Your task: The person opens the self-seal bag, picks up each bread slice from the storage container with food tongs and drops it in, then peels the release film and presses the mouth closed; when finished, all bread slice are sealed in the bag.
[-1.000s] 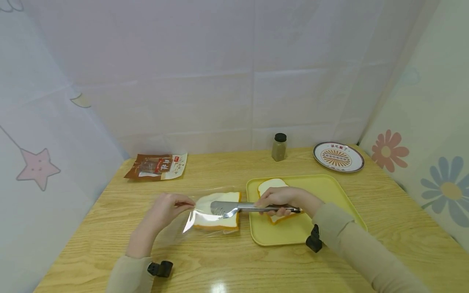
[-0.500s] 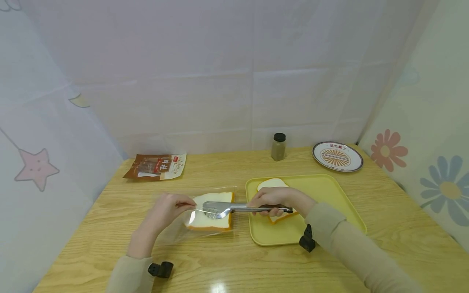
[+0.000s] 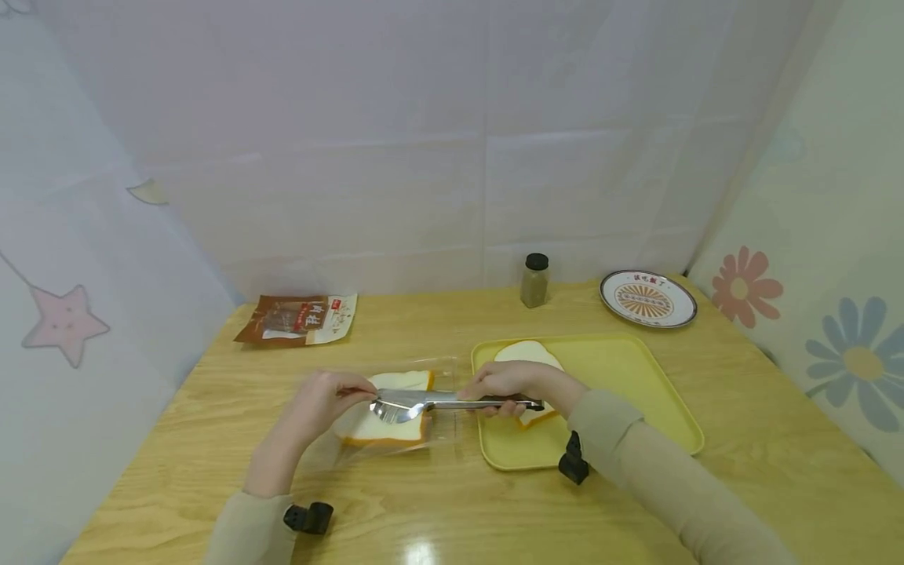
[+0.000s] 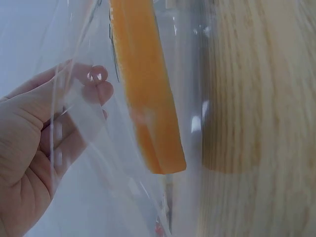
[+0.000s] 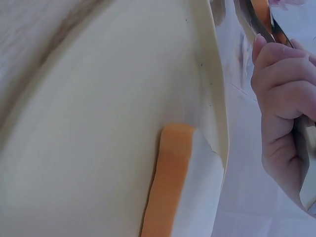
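My left hand (image 3: 321, 400) pinches the edge of a clear plastic bag (image 3: 443, 431) between thumb and fingertips, also plain in the left wrist view. A white bread slice (image 3: 384, 430) with an orange crust lies within the bag; its crust (image 4: 148, 94) shows through the film. Metal tongs (image 3: 441, 400) reach over this slice from the right, their head close to my left fingertips. My right hand (image 3: 501, 384) grips the tongs' handle above the yellow tray (image 3: 614, 377). Another bread slice (image 3: 526, 353) lies on that tray, partly hidden by my right hand.
At the back left lies a brown and white food packet (image 3: 300, 320). A small jar (image 3: 535, 282) with a black lid stands at the back. The patterned plate (image 3: 647, 298) sits at the back right. Curtained walls enclose the wooden table (image 3: 212, 471).
The tongs and my right hand have moved left, and the bread slice has slid left along with them, deeper into the bag. My left hand has stayed in place.
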Tool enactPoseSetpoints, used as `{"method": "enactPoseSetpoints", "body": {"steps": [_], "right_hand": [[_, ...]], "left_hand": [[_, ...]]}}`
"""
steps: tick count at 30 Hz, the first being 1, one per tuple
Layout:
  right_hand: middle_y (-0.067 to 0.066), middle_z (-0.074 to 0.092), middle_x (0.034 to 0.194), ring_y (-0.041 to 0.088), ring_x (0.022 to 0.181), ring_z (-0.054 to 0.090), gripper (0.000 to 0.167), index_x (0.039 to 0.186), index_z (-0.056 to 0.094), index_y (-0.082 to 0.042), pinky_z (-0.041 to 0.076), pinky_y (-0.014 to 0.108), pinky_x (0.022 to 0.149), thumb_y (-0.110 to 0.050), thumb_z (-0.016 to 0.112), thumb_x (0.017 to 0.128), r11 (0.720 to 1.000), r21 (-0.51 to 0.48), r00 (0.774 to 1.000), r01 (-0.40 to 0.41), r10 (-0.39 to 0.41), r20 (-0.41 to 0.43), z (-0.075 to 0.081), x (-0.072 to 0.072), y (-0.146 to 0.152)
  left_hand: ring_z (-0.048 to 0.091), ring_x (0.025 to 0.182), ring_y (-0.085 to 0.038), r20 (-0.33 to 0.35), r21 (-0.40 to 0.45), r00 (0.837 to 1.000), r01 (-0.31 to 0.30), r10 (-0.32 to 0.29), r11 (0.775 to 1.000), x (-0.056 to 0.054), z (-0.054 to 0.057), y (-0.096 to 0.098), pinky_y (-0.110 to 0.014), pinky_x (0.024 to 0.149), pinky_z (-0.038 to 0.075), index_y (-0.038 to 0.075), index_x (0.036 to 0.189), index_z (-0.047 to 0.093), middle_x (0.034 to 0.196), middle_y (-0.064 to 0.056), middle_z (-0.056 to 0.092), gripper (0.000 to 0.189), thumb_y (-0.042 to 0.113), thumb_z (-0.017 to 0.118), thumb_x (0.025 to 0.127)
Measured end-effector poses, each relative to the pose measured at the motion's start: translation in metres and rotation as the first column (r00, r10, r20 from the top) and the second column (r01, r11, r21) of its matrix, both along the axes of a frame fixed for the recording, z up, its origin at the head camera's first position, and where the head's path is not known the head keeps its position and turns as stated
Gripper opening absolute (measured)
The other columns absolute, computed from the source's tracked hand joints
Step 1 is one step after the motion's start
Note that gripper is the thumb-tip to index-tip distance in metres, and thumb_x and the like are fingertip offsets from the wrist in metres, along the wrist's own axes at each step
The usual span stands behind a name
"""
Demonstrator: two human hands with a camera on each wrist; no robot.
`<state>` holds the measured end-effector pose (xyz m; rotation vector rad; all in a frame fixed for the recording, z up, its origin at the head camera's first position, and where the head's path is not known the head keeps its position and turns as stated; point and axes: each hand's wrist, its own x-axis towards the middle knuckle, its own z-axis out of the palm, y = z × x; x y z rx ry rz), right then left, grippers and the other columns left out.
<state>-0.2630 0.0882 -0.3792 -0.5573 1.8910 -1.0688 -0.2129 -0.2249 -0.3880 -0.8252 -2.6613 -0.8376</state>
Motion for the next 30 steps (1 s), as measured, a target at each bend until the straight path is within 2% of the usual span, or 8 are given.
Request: {"method": "enactPoseSetpoints", "body": {"steps": [7, 11, 14, 18, 26, 30], "right_hand": [[0.001, 0.040, 0.055, 0.010, 0.038, 0.021, 0.042, 0.092, 0.066, 0.003, 0.025, 0.023, 0.037, -0.038, 0.054, 0.095, 0.999, 0.021, 0.999, 0.035, -0.034, -0.005, 0.001, 0.000, -0.009], [0.001, 0.039, 0.055, 0.009, 0.038, 0.021, 0.038, 0.087, 0.066, -0.002, 0.025, 0.022, 0.037, -0.037, 0.055, 0.095, 0.999, 0.023, 0.999, 0.046, -0.045, -0.013, -0.001, 0.002, -0.013], [0.001, 0.040, 0.055, 0.009, 0.038, 0.023, 0.039, 0.085, 0.064, -0.001, 0.026, 0.021, 0.037, -0.038, 0.055, 0.095, 0.999, 0.021, 0.999, 0.031, -0.031, -0.014, -0.002, 0.002, -0.017], [0.001, 0.041, 0.056, 0.009, 0.038, 0.024, 0.041, 0.090, 0.065, 0.002, 0.027, 0.022, 0.036, -0.037, 0.053, 0.095, 1.000, 0.015, 1.000, 0.013, -0.012, -0.014, -0.001, 0.001, -0.023], [0.001, 0.042, 0.056, 0.007, 0.037, 0.024, 0.037, 0.086, 0.064, 0.000, 0.025, 0.021, 0.036, -0.033, 0.051, 0.097, 1.000, 0.018, 1.000, 0.008, -0.008, 0.014, -0.001, -0.002, -0.036], [0.000, 0.043, 0.056, 0.007, 0.038, 0.025, 0.036, 0.086, 0.064, -0.002, 0.024, 0.021, 0.036, -0.034, 0.051, 0.097, 0.999, 0.042, 1.000, 0.013, -0.014, 0.002, 0.001, -0.003, -0.040]], "left_hand": [[0.070, 0.078, -0.013, 0.007, -0.021, 0.999, -0.034, 0.034, 0.999, 0.000, 0.003, 0.001, -0.023, 0.068, 0.057, 0.014, 0.088, 0.076, 0.087, 0.000, 0.074, 0.010, 0.008, 0.071, 0.081], [0.070, 0.078, -0.013, 0.015, -0.028, 0.999, -0.041, 0.042, 0.999, 0.001, 0.003, 0.001, -0.023, 0.068, 0.057, 0.014, 0.088, 0.076, 0.087, 0.000, 0.074, 0.010, 0.009, 0.071, 0.082], [0.069, 0.077, -0.012, 0.018, -0.025, 0.999, -0.045, 0.045, 0.999, 0.001, 0.003, 0.001, -0.022, 0.067, 0.056, 0.014, 0.088, 0.076, 0.086, 0.001, 0.074, 0.009, 0.010, 0.071, 0.082], [0.069, 0.075, -0.010, -0.006, -0.018, 0.999, -0.045, 0.045, 0.999, 0.001, 0.003, 0.000, -0.021, 0.066, 0.056, 0.015, 0.087, 0.076, 0.085, 0.001, 0.074, 0.009, 0.010, 0.072, 0.081], [0.070, 0.071, -0.012, -0.020, 0.010, 1.000, -0.021, 0.021, 1.000, 0.000, 0.003, -0.002, -0.019, 0.062, 0.056, 0.012, 0.087, 0.076, 0.083, -0.001, 0.074, 0.008, 0.008, 0.072, 0.080], [0.070, 0.072, -0.012, -0.027, 0.009, 0.999, -0.020, 0.021, 1.000, 0.000, 0.004, -0.003, -0.021, 0.064, 0.056, 0.011, 0.087, 0.076, 0.084, -0.001, 0.074, 0.009, 0.007, 0.072, 0.080]]}}
